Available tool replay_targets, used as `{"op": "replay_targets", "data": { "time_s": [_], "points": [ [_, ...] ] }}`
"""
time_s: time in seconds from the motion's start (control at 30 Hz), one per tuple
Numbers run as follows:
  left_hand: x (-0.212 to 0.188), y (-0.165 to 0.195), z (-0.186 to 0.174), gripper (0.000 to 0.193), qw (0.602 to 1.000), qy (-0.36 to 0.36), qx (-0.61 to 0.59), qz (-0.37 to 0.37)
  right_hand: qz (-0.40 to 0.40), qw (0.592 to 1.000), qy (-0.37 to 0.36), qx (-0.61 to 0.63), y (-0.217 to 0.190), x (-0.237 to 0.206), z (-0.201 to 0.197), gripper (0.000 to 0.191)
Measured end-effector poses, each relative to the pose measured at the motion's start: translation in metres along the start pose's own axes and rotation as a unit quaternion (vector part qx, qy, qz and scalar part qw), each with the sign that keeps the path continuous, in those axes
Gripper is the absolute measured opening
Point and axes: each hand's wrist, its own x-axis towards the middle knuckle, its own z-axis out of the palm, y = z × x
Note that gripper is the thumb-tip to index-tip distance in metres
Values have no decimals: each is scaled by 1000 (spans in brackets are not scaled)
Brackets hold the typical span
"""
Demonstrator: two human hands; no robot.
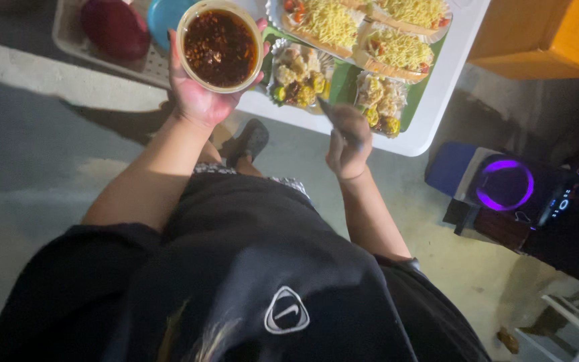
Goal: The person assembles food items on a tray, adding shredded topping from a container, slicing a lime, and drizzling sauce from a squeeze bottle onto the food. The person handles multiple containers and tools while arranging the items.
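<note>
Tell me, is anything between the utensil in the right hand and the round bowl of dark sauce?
Nothing visible: open air separates the right hand and its utensil from the round bowl of dark sauce, held by the left hand.

Left hand (199, 87) palm-up, fingers cupped in a wide grip; right hand (348, 142) curled, pinching grip.

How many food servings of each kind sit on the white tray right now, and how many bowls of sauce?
Long cheese-topped bread servings: 3 in view, partly cut off by the frame edge
Paper-lined dumpling portions: 2
Round beige bowl of dark sauce: 1, held in the left hand
Total: 6

The right hand holds a dark utensil over the white tray.
</note>
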Motion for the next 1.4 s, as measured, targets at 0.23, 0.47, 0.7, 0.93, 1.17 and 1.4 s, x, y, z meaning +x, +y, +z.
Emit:
{"op": "replay_targets", "data": {
  "time_s": [0.23,0.47,0.7,0.93,1.17,1.4],
  "points": [
    [-19,16,12,79,1000,-19,-8,-8,76,994,73,-39,-2,-3,-15,16],
    [-33,56,15,82,994,-1,-73,-77,195,957,101,-190,-22,-15,0,36],
    [-31,97,29,84,992,-30,-51,-111,248,932,203,-167,-20,-43,18,30],
    [-38,124,28,85,993,-23,-17,-117,109,940,157,-283,-35,-39,23,21],
    [-44,134,19,88,992,-33,-53,-114,208,933,144,-256,-48,-11,27,20],
    [-57,145,23,87,990,-41,-90,-103,137,934,134,-302,-59,-6,15,24]
  ]
}}
